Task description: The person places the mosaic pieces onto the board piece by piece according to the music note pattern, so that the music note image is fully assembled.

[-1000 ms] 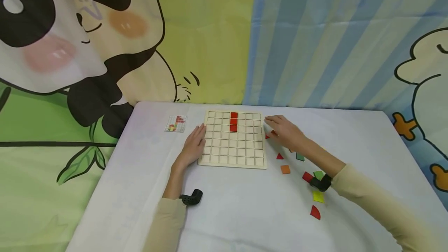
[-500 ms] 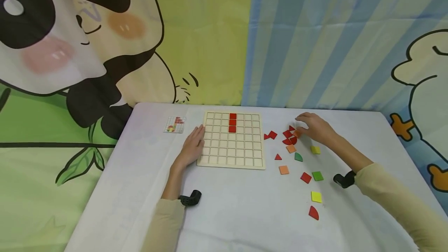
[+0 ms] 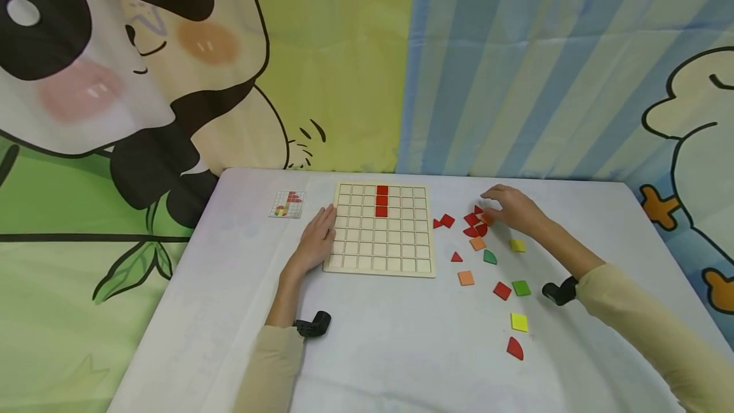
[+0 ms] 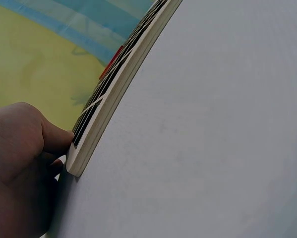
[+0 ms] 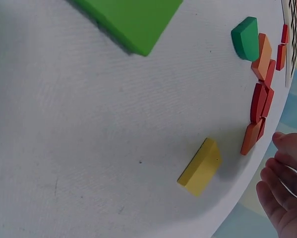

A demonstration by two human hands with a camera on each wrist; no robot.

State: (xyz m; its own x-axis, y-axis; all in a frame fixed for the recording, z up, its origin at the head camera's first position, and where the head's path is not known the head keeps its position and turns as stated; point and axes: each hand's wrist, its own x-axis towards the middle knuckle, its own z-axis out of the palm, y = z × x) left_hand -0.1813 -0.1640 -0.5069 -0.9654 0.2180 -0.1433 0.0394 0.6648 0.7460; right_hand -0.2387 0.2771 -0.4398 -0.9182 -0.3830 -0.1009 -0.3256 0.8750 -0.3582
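A wooden grid board (image 3: 378,244) lies on the table, with a column of red square tiles (image 3: 381,201) at its top. My left hand (image 3: 317,238) rests along the board's left edge, fingers fairly straight. In the left wrist view its thumb (image 4: 56,139) touches the board's corner. My right hand (image 3: 516,208) hovers at the far right, over a cluster of red pieces (image 3: 471,218) and an orange square tile (image 3: 487,218). Its fingers (image 5: 274,181) are loosely bent with nothing between them, beside the orange tile in the right wrist view.
A small pattern card (image 3: 287,204) lies left of the board. Loose pieces spread to the right: a red triangle (image 3: 456,257), a green quarter-circle (image 3: 490,257), a green square (image 3: 521,288), a yellow square (image 3: 518,322) and a red quarter-circle (image 3: 515,348). A printed cloth backdrop (image 3: 344,62) stands behind the table.
My right hand has moved from the board's right edge further right to the red and orange pieces, uncovering them. Over the last half second it barely shifts. My left hand stays at the board.
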